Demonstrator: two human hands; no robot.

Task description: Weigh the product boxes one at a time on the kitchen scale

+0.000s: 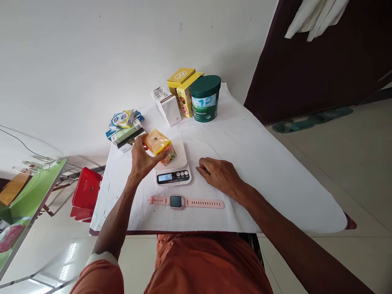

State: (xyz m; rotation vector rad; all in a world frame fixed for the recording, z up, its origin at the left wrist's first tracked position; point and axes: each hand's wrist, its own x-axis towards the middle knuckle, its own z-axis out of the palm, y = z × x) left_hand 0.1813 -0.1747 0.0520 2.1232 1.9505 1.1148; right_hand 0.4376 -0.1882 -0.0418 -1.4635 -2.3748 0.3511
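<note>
My left hand point(142, 158) is closed around an orange and yellow box point(158, 143) with a shiny wrapper, thumb on its near side and fingers on its left. The box is over the white kitchen scale point(180, 154), whose lit display point(165, 177) reads 362. Whether its whole base rests on the scale is hidden. To the right of the scale, my right hand point(219, 173) lies on the white cloth with its fingers curled in and nothing visible in them. A pink-strapped smartwatch point(176, 201) lies stretched out in front of the scale.
Small cartons point(125, 128) are piled at the table's left. Along the back stand a white box point(168, 108), yellow boxes point(181, 77) and a dark green tub point(206, 100). A red stool point(87, 190) and a green table point(39, 192) are off to the left.
</note>
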